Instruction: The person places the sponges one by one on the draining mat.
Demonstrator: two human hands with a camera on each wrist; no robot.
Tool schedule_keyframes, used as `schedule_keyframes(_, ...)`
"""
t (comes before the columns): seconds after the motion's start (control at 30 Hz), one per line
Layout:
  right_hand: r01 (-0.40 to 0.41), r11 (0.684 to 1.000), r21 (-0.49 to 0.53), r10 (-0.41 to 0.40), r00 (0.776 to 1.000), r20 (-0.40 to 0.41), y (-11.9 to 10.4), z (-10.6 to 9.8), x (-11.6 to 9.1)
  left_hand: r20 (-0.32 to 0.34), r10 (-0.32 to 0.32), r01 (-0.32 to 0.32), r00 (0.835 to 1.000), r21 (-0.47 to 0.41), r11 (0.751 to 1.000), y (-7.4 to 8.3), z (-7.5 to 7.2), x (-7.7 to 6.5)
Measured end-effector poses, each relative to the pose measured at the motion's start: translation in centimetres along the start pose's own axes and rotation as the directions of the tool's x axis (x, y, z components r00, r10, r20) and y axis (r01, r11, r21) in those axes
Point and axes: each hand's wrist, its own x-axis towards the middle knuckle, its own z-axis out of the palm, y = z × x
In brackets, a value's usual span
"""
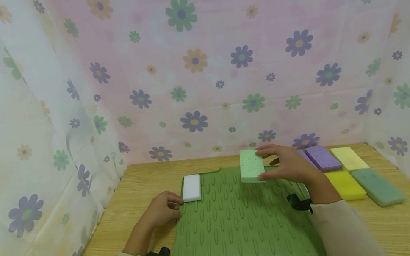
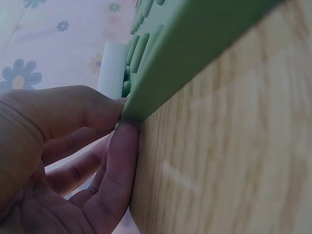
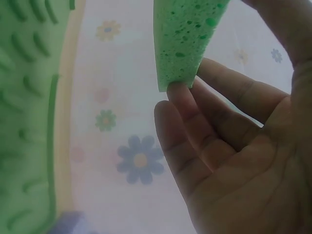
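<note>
Above the far part of a green ridged mat (image 1: pixel 236 226), my right hand (image 1: pixel 288 167) grips a light green sponge (image 1: pixel 251 165) by its edges, thumb on the near side and fingers on the far side. Small pores cover that sponge (image 3: pixel 183 44) in the right wrist view. My left hand (image 1: pixel 161 210) rests at the mat's left edge, its fingertips touching the rim (image 2: pixel 170 58) beside the table. Close by, a white sponge (image 1: pixel 191 188) lies on the mat's far left corner; only its side shows in the left wrist view.
Right of the mat lie purple sponges (image 1: pixel 323 158), a pale yellow sponge (image 1: pixel 348 158), a bright yellow sponge (image 1: pixel 345 186) and a grey-green sponge (image 1: pixel 379 186). The wooden table (image 1: pixel 108 212) is bordered by flowered cloth (image 1: pixel 213 37) at the back and sides.
</note>
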Motion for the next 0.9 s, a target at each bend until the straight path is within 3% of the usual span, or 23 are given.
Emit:
schedule_keyframes(0.13, 0.002, 1.0, 0.029, -0.002, 1.0, 0.011, -0.1, 1.0, 0.7, -0.001, -0.004, 0.004, 1.0, 0.002, 1.0, -0.1, 0.0, 0.1)
schedule_keyframes(0.4, -0.072, 0.995, 0.076, 0.069, 0.997, 0.032, -0.3, 2.7, 1.9, 0.003, 0.006, -0.006, 1.0, -0.003, 1.0, -0.2, -0.1, 0.1)
schedule_keyframes(0.67, -0.062, 0.99, 0.125, 0.057, 0.997, 0.041, -1.1, 5.0, 3.3, -0.002, 0.015, -0.015, 1.0, -0.004, 1.0, -0.2, -0.2, 0.1)
schedule_keyframes(0.9, -0.107, 0.984, 0.145, 0.1, 0.994, 0.05, -1.8, 7.4, 4.6, 0.013, 0.013, -0.012, 1.0, -0.02, 1.0, -0.2, -0.2, 0.0)
